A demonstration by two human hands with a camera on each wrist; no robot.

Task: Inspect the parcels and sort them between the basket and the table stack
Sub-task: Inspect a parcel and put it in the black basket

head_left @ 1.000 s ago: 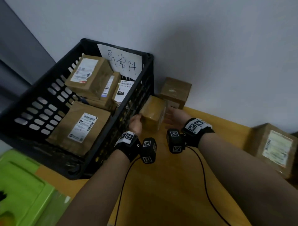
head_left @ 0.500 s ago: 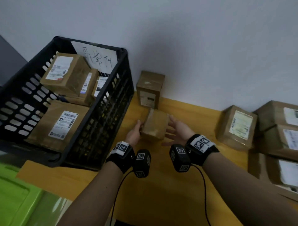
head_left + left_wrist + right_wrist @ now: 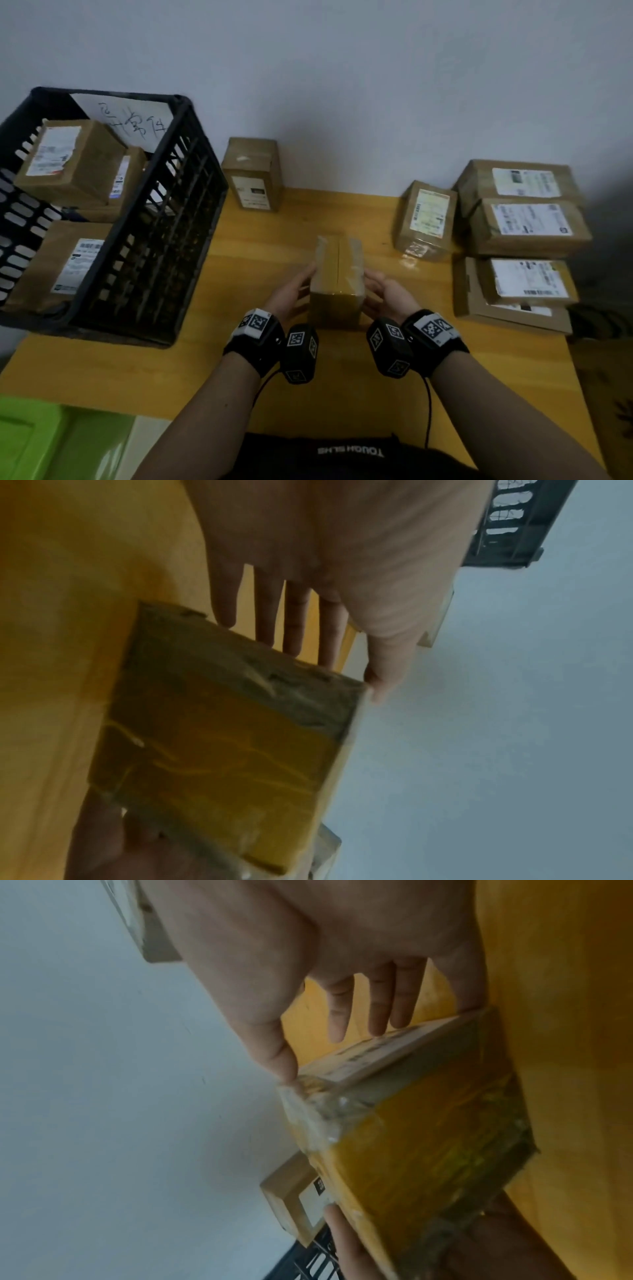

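Note:
A small brown taped parcel (image 3: 337, 284) sits between my two hands over the middle of the yellow wooden table (image 3: 239, 363). My left hand (image 3: 294, 291) presses its left side with straight fingers (image 3: 294, 620) and the thumb at a top corner. My right hand (image 3: 387, 294) presses the right side the same way, fingers (image 3: 377, 1007) straight. A white label shows on the parcel's (image 3: 411, 1137) far side. Whether the parcel (image 3: 222, 745) touches the table I cannot tell. The black slatted basket (image 3: 154, 240) at the left holds several labelled parcels.
An upright parcel (image 3: 253, 174) stands by the wall beside the basket. One labelled parcel (image 3: 426, 219) and a stack of labelled parcels (image 3: 524, 219) fill the table's right side. A green plastic object (image 3: 34, 438) lies at the lower left, below the table edge.
Both hands have carried the parcel away from the basket's side to the middle of the table, nearer my body. The view has swung right, bringing the stack into sight.

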